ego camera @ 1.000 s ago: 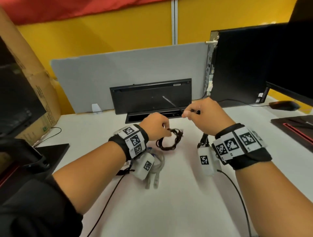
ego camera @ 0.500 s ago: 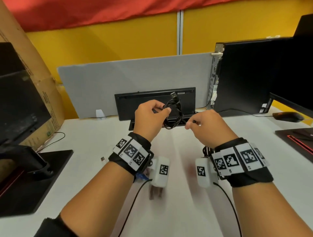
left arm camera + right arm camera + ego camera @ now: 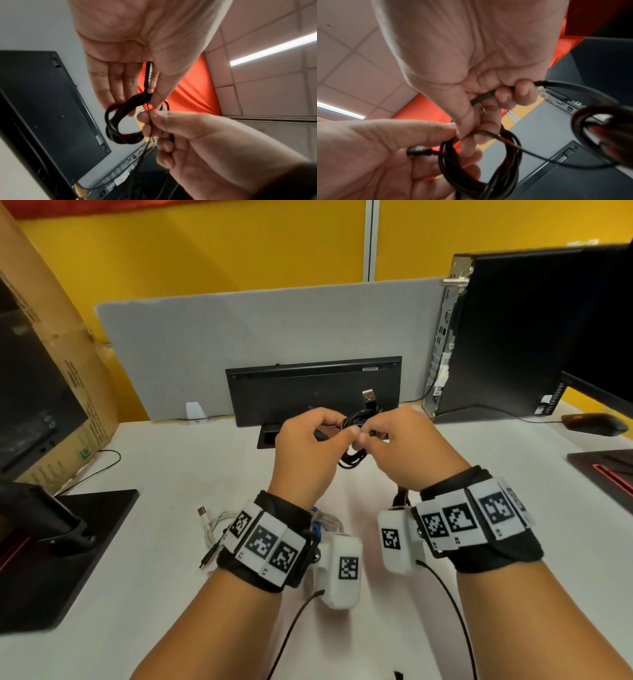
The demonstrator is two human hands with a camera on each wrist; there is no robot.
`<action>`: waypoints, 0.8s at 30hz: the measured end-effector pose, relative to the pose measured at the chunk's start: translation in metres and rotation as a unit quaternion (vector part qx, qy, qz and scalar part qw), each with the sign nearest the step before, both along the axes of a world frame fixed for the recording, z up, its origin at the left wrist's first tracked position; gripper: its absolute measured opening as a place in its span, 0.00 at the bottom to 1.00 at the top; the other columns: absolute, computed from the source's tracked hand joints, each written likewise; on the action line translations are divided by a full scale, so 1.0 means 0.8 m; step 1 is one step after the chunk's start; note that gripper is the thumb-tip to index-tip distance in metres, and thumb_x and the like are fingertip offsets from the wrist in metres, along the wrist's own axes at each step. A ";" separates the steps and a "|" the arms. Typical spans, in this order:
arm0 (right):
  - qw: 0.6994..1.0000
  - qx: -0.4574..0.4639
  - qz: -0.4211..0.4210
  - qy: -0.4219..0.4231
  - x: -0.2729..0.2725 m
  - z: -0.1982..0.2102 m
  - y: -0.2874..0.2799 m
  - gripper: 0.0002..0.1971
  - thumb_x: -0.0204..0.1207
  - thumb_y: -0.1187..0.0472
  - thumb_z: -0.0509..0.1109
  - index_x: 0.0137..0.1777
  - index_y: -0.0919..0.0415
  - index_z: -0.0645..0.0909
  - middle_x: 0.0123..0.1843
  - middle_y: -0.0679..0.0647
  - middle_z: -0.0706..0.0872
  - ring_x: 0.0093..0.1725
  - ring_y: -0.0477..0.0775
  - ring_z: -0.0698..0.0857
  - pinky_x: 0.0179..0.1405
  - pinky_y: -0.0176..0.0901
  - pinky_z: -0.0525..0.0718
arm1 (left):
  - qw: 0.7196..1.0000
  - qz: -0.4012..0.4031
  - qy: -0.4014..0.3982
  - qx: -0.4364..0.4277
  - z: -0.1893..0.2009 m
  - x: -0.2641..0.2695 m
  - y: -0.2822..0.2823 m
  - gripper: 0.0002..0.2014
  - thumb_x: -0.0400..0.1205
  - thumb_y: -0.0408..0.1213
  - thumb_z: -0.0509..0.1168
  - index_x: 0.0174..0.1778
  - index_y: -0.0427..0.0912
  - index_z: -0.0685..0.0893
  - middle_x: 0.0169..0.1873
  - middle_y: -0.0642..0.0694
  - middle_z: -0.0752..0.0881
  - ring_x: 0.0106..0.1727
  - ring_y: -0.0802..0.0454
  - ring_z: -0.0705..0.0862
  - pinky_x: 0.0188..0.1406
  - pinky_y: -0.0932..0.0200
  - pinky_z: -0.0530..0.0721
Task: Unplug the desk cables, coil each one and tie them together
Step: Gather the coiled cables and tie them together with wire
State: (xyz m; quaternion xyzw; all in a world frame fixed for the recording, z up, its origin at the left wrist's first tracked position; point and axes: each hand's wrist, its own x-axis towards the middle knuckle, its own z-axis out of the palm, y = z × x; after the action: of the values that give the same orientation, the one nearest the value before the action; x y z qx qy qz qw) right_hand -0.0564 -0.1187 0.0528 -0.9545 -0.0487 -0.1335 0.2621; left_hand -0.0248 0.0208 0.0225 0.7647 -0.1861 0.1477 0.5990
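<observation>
Since a second ago the black cable coil (image 3: 356, 436) has risen off the desk (image 3: 171, 491); left hand (image 3: 308, 446) pinches its loops, right hand (image 3: 404, 446) pinches a thin tie, knuckles almost touching. The coil looks light and springy, best held across the bundled turns. A white cable (image 3: 212, 525) lies near left; yellow partitions stand behind.

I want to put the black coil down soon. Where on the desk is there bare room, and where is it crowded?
Bare white desk lies between the cardboard box and the keyboard, and on the right between the right hand and the red-edged mat. Crowded: under the left wrist, where the white cable lies, and around the monitor base.
</observation>
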 end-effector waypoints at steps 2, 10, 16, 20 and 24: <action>1.000 -0.012 0.012 -0.002 0.001 -0.003 0.005 0.13 0.83 0.62 0.61 0.51 0.59 0.88 0.48 0.58 0.88 0.59 0.59 0.79 0.60 0.53 0.79 | 1.000 0.000 -0.001 -0.014 -0.005 -0.005 -0.005 0.08 0.79 0.37 0.72 0.53 0.45 0.88 0.35 0.49 0.90 0.39 0.58 0.88 0.42 0.62 0.87; 0.992 0.109 0.027 -0.058 -0.004 -0.011 0.001 0.10 0.82 0.62 0.65 0.46 0.59 0.88 0.41 0.52 0.90 0.47 0.49 0.85 0.50 0.37 0.81 | 0.964 -0.025 0.120 -0.237 -0.008 -0.022 -0.013 0.23 0.81 0.46 0.62 0.74 0.56 0.68 0.44 0.45 0.91 0.49 0.46 0.90 0.49 0.49 0.89; 0.995 0.075 0.046 -0.042 -0.003 -0.018 -0.002 0.11 0.82 0.62 0.64 0.42 0.58 0.87 0.40 0.50 0.90 0.51 0.51 0.84 0.58 0.49 0.80 | 0.968 -0.029 0.114 -0.222 -0.008 -0.025 -0.016 0.05 0.81 0.34 0.70 0.46 0.40 0.91 0.38 0.33 0.90 0.36 0.39 0.87 0.47 0.40 0.90; 0.992 0.100 0.056 -0.049 -0.005 -0.018 -0.004 0.11 0.81 0.62 0.64 0.39 0.56 0.86 0.40 0.50 0.88 0.44 0.47 0.83 0.47 0.42 0.79 | 0.976 -0.020 0.085 -0.197 -0.009 -0.024 -0.014 0.06 0.80 0.34 0.70 0.41 0.42 0.92 0.34 0.40 0.91 0.37 0.40 0.90 0.40 0.45 0.91; 0.977 0.208 0.025 -0.041 -0.003 -0.013 -0.016 0.15 0.79 0.63 0.58 0.39 0.51 0.85 0.48 0.51 0.90 0.50 0.47 0.84 0.54 0.42 0.81 | 0.981 0.001 0.067 -0.179 -0.014 -0.019 -0.008 0.06 0.80 0.34 0.70 0.41 0.45 0.92 0.37 0.45 0.92 0.40 0.50 0.91 0.36 0.60 0.88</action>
State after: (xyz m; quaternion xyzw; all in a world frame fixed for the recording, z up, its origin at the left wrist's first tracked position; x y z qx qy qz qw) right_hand -0.0585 -0.1313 0.0425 -0.8711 -0.0545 -0.1731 0.4563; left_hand -0.0397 0.0145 0.0115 0.6533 -0.1151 0.1276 0.7374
